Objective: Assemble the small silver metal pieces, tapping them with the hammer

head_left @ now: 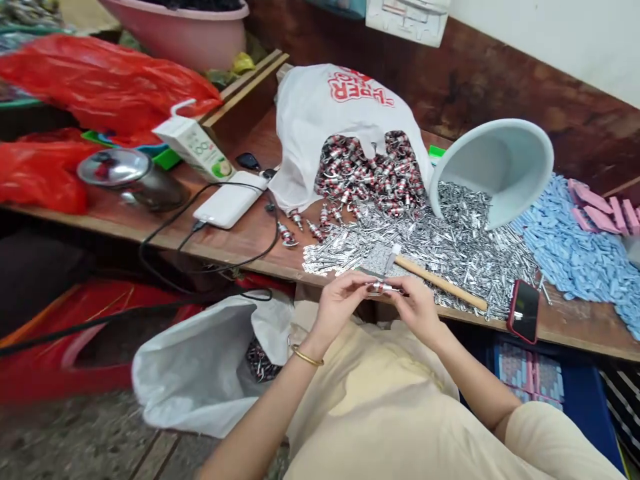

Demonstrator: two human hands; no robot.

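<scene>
My left hand (343, 300) and my right hand (417, 307) meet at the table's front edge. Between their fingertips is a small silver metal piece with red bands (383, 287), pinched from both sides; its exact kind is too small to make out. Just beyond my fingers lies a hammer (440, 283) with a wooden handle and a pale head. It rests on a wide heap of small flat silver metal strips (345, 247). Similar red-banded silver pieces (370, 173) fill the mouth of a white plastic bag (310, 107), and several lie loose in front of it.
A tipped grey bucket (535, 160) spills metal strips. Right of it are blue pieces (590, 247), pink blocks (600, 217) and a phone (524, 312) at the edge. Leftward sit a power bank (230, 200) with black cable, a drink carton (195, 143) and a metal cup (135, 177). An open white sack (200, 360) stands below.
</scene>
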